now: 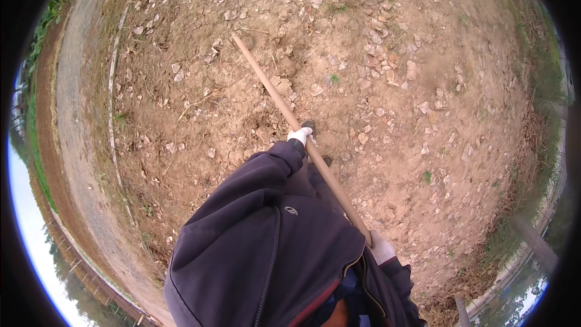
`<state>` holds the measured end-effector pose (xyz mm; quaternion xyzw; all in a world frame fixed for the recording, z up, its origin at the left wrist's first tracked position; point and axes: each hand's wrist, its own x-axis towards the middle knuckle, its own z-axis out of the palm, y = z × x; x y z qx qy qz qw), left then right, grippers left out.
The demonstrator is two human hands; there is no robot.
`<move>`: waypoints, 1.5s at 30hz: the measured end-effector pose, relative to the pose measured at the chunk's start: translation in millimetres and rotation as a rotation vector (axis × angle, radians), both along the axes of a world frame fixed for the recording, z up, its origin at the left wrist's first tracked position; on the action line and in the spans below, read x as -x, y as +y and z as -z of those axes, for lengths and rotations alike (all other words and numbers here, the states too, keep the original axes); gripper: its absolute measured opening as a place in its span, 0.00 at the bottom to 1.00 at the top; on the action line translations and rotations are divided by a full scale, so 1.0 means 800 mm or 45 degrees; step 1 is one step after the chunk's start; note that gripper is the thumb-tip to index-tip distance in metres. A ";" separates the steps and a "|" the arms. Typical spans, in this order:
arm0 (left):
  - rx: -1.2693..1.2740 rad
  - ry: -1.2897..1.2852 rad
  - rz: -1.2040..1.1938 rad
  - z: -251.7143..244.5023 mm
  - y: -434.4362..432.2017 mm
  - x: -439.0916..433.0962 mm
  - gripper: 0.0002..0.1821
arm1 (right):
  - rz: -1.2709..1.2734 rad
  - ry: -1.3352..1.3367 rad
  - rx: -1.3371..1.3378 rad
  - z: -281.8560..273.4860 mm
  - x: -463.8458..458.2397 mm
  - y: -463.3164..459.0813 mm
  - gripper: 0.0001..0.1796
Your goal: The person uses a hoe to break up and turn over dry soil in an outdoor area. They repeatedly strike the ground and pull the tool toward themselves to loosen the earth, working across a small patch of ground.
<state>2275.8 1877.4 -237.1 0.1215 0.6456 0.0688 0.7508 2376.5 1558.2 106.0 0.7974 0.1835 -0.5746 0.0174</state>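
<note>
A long wooden tool handle slants across the view, from the soil ahead back to my right side. My left hand, in a white glove, grips it around the middle. Near its rear end, beside my open jacket, my right hand is closed on it, also gloved in white; part of that hand is behind the handle. The far tip meets the dirt, where a small dark edge shows; what kind of tool head it is, I cannot tell. Broken clods of soil lie just right of the handle.
Dry brown ground with scattered fallen leaves surrounds me. My shoe shows beside the handle. A pale edging strip and a grey path run along the left. Grass and a blurred post stand at the right.
</note>
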 end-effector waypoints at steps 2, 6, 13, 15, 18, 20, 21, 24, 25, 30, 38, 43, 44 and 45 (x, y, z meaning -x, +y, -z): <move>0.110 -0.068 -0.031 -0.023 -0.048 0.009 0.05 | -0.060 -0.020 0.157 0.001 0.016 -0.047 0.30; 0.207 0.118 -0.033 -0.047 -0.080 0.022 0.04 | -0.121 -0.089 0.290 0.031 0.047 -0.114 0.29; 0.043 -0.263 -0.249 -0.103 0.040 0.036 0.06 | -0.146 -0.318 -0.378 0.135 0.021 -0.069 0.22; -0.238 -0.355 -0.310 -0.154 0.107 0.034 0.07 | -0.141 -0.321 -0.521 0.168 0.008 -0.001 0.23; -0.742 -0.499 -0.406 -0.244 0.218 0.036 0.06 | -0.064 -0.146 -0.636 0.196 -0.002 0.120 0.26; -1.146 -0.380 -0.350 -0.298 0.272 0.043 0.09 | -0.027 -0.106 -0.831 0.195 0.006 0.193 0.28; -1.260 -0.329 -0.305 -0.317 0.291 0.048 0.11 | -0.036 -0.048 -0.867 0.191 0.012 0.223 0.28; -1.382 -0.255 -0.254 -0.336 0.323 0.068 0.12 | -0.061 -0.011 -0.945 0.179 0.037 0.279 0.26; -1.383 -0.257 -0.243 -0.329 0.327 0.072 0.13 | -0.063 0.002 -0.958 0.179 0.042 0.286 0.26; -1.092 -0.112 -0.275 -0.212 0.249 0.052 0.11 | 0.066 0.190 -0.757 0.196 0.029 0.196 0.31; 0.014 0.087 0.024 -0.015 -0.134 -0.008 0.12 | 0.413 0.234 -0.066 0.133 0.011 -0.090 0.31; -0.173 -0.099 0.109 -0.003 -0.076 -0.016 0.10 | 0.187 0.112 -0.126 0.028 -0.028 -0.027 0.27; -0.190 -0.074 0.093 -0.004 -0.059 -0.017 0.10 | 0.133 0.014 -0.123 0.022 -0.023 -0.012 0.28; -0.127 -0.083 0.097 -0.002 -0.039 -0.014 0.10 | 0.058 -0.003 -0.039 0.020 -0.020 -0.002 0.28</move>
